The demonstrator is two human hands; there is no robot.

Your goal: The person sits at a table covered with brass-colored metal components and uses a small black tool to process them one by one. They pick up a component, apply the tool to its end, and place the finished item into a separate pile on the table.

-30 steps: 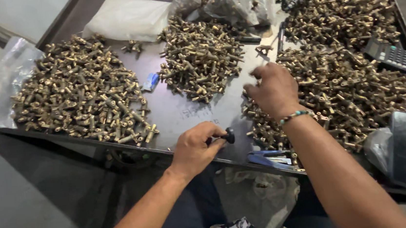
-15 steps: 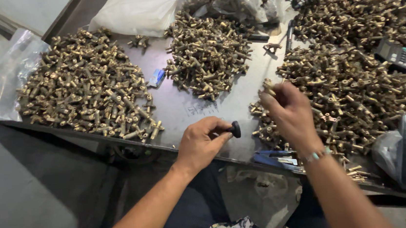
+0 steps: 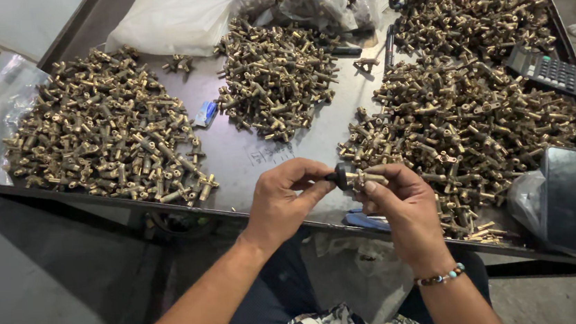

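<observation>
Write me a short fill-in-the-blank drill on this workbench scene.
1. The right hand holds a small ____-coloured metal fitting.
2. The left hand pinches a small ____ knob at the fitting's end.
3. The calculator lies near the table's ____ edge.
4. The right wrist wears a beaded ____.

Missing words: brass; black; right; bracelet

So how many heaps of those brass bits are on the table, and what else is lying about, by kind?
Heaps of brass fittings: 4, namely left, middle, right, far right
Calculator: 1
Phone: 1
White bag: 1
Hands: 2, left hand and right hand, on one brass fitting
Total: 9
</observation>
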